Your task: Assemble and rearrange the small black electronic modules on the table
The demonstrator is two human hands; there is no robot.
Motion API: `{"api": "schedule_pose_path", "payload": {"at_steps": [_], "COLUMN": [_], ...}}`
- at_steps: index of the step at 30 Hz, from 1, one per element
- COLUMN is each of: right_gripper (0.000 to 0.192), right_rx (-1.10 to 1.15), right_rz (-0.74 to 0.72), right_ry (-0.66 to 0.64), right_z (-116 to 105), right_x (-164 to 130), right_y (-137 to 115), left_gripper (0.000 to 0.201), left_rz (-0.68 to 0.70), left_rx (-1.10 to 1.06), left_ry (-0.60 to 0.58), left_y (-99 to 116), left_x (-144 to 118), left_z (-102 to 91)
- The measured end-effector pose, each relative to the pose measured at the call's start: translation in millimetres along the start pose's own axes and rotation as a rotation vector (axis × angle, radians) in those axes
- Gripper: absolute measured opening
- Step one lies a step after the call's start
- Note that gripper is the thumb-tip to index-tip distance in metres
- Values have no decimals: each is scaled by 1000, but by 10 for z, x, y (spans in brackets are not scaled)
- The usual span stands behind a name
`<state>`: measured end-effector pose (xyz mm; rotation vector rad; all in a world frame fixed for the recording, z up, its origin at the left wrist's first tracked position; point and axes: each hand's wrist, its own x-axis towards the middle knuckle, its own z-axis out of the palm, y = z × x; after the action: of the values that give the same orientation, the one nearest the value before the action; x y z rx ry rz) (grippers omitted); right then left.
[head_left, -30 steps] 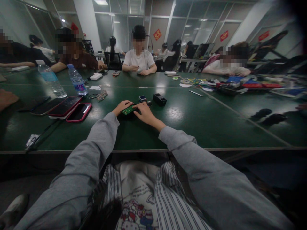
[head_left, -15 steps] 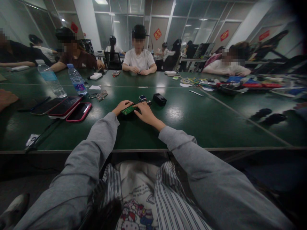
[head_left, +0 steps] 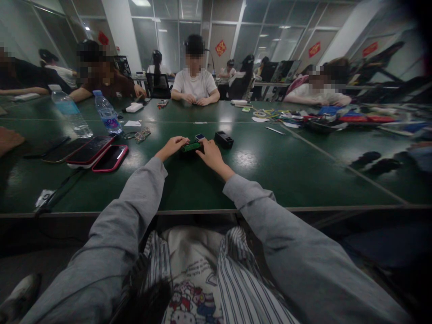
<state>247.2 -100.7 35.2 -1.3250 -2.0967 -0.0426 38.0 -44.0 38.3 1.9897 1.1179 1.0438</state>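
Note:
A small green circuit board (head_left: 191, 146), dark along its near side, is between my two hands at the middle of the table. My left hand (head_left: 173, 146) grips its left end, fingers bent. At the right end, the thumb and fingers of my right hand (head_left: 212, 155) close on the board. Just beyond it lies a little module with a screen (head_left: 200, 137), partly hidden by my right fingers. A black box-shaped device (head_left: 224, 139) stands to the right of that hand, apart from it.
To the left lie a red-edged phone (head_left: 110, 158), another phone (head_left: 91, 150) and two water bottles (head_left: 107, 112). Glasses (head_left: 140, 135) rest behind them. Cables and tools (head_left: 324, 118) are heaped at the far right. A person in white (head_left: 195, 85) sits opposite.
The circuit board has moved slightly right and away from me, and its tilt has changed. Both hands moved along with it; my right hand shifted from its top face to its right end.

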Motion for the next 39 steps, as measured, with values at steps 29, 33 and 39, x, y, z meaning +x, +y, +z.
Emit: {"api": "schedule_pose_path", "payload": {"at_steps": [29,33,39], "right_gripper": [35,33,34], "right_rx": [233,275,538], "right_rz": [63,81,145], "right_ry": [106,105,97], "right_z": [18,31,95], "right_x": [65,79,145], "right_y": [134,146,230], "left_gripper": [44,43,45], "left_rz": [104,77,153], "left_rx": [821,816,757], "left_ry": [-97,-148,-88], "left_y": [471,478,392], "left_x": [-215,-195,-195], "left_z": [-72,-105,-17]}}
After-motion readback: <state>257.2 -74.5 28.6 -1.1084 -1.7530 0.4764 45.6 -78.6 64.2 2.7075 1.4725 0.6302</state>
